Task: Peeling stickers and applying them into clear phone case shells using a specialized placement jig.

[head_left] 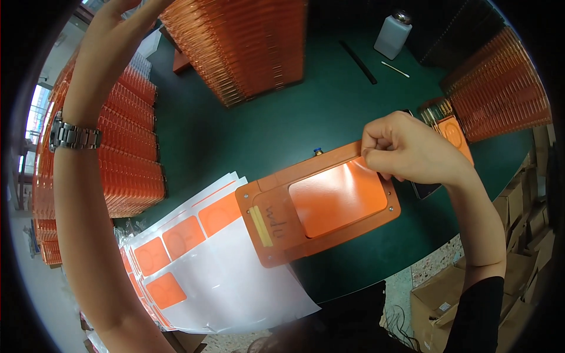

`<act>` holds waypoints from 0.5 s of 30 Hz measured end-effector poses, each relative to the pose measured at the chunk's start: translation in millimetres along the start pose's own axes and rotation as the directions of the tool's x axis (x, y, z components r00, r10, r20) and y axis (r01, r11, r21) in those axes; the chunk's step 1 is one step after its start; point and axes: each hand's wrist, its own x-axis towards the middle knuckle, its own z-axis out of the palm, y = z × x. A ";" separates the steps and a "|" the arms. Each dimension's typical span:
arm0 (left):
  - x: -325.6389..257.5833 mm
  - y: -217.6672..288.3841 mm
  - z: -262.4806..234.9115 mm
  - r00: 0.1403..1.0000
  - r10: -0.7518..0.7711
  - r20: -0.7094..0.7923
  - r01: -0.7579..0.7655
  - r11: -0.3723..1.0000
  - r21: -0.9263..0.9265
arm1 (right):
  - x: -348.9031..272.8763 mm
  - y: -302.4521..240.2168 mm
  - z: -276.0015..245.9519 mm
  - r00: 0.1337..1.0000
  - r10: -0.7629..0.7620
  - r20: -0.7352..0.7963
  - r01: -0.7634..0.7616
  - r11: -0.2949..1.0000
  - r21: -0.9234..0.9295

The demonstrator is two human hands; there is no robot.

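Observation:
My right hand is closed, its fingertips pinched over the upper right corner of an orange fixture plate. What they hold, if anything, is hidden. A glossy orange sheet with rounded corners fills the fixture's window, bright with glare and rippled beside my fingers. The fixture has screws at its corners, a yellow tape strip and a small blue-tipped fitting. Stretched far up to the left, my left hand is beside the top of a tall stack of orange transparent trays. Its fingertips run out of view.
White sheets with orange stickers lie partly under the fixture. More orange stacks stand at left and right. Behind are a white pump bottle, a black strip and a cotton swab. Cardboard boxes stand below right.

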 end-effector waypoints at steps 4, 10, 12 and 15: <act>1.4 16.8 11.1 0.941 -0.235 0.245 0.225 0.972 0.066 | -5.4 10.6 2.9 0.995 -0.069 -0.075 0.062 0.994 -0.089; 44.1 -118.5 -10.3 0.943 0.330 0.049 -0.328 0.943 -0.053 | -16.0 -1.8 28.1 0.921 -0.347 -0.175 0.186 0.789 -0.586; 34.7 -104.9 -15.6 0.966 0.256 0.043 -0.255 0.966 -0.041 | -16.0 4.4 30.4 0.904 -0.391 -0.173 0.195 0.737 -0.648; 10.7 -91.9 -23.6 0.858 0.514 0.010 -0.493 0.817 0.299 | -13.9 18.4 35.9 0.843 -0.514 -0.157 0.242 0.624 -0.743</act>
